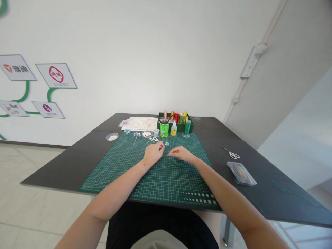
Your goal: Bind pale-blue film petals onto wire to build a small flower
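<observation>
Both my hands rest on a green cutting mat (155, 176) that lies on a dark table. My left hand (153, 153) has its fingers curled and pinched together near the mat's far middle; what it holds is too small to make out. My right hand (181, 153) lies close beside it, fingers drawn together and pointing toward the left hand, again with nothing I can name in them. The two hands' fingertips are a short gap apart. A tiny clear piece (167, 143) lies on the mat just beyond them.
At the mat's far edge stand a green cup of tools (164, 129), a small glue bottle (174, 129), a green box of thread spools (178, 119), small round dishes (112, 137) and paper sheets (140, 123). Scissors (230, 153) and a clear plastic box (241, 173) lie at the right.
</observation>
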A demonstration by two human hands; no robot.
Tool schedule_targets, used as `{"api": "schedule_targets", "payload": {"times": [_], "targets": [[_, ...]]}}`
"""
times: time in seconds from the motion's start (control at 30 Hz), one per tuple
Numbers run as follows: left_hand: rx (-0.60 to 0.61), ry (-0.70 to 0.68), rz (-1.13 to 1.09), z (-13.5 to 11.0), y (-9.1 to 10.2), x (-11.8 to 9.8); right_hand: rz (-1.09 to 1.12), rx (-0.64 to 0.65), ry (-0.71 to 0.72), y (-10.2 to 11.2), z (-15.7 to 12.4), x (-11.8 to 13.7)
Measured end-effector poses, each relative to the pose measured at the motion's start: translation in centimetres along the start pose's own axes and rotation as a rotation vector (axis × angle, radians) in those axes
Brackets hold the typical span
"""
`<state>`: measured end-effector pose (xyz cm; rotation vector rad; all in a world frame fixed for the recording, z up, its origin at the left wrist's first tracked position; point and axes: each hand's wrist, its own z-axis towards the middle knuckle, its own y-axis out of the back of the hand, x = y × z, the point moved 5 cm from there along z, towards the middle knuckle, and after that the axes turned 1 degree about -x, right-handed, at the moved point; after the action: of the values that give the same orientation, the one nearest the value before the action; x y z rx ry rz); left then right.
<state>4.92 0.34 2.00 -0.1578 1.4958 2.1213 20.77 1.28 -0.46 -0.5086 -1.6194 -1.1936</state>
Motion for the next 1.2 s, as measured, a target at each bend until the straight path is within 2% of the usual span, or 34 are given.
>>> {"api": "schedule_targets", "payload": {"times": [0.23,0.43,0.53,0.6,0.77,0.87,0.93,1.0,1.1,1.2], "targets": [[0.020,0.057,0.057,0.1,-0.4,0.6,0.016,0.004,-0.016,-0.1,-0.1,0.2],[-0.026,0.066,-0.062,0.4,0.0,1.0,0.125,-0.015,-0.026,-0.2,0.2,-0.6],[-0.041,0.083,-0.158,0.7,0.2,1.6,0.268,-0.106,-0.053,0.2,0.5,-1.3],[-0.033,0.097,-0.228,0.9,0.0,2.0,0.281,-0.194,-0.055,0.6,0.7,-1.7],[-0.009,0.127,-0.344,1.1,-0.6,2.4,0.034,-0.470,0.038,2.2,1.2,-2.5],[-0.003,0.111,-0.368,0.9,-0.7,2.1,-0.046,-0.556,0.108,2.5,1.2,-2.3],[0.004,0.093,-0.376,0.8,-0.6,1.8,-0.016,-0.513,0.131,2.2,1.2,-1.9],[0.006,0.072,-0.380,0.6,-0.5,1.4,0.087,-0.388,0.120,1.3,1.2,-1.5],[0.008,0.045,-0.343,0.4,-0.2,0.9,0.306,-0.193,0.048,-0.6,1.0,-0.9],[0.021,0.048,-0.287,0.2,-0.2,0.5,0.504,-0.103,-0.017,-2.1,0.6,-0.4]]}}
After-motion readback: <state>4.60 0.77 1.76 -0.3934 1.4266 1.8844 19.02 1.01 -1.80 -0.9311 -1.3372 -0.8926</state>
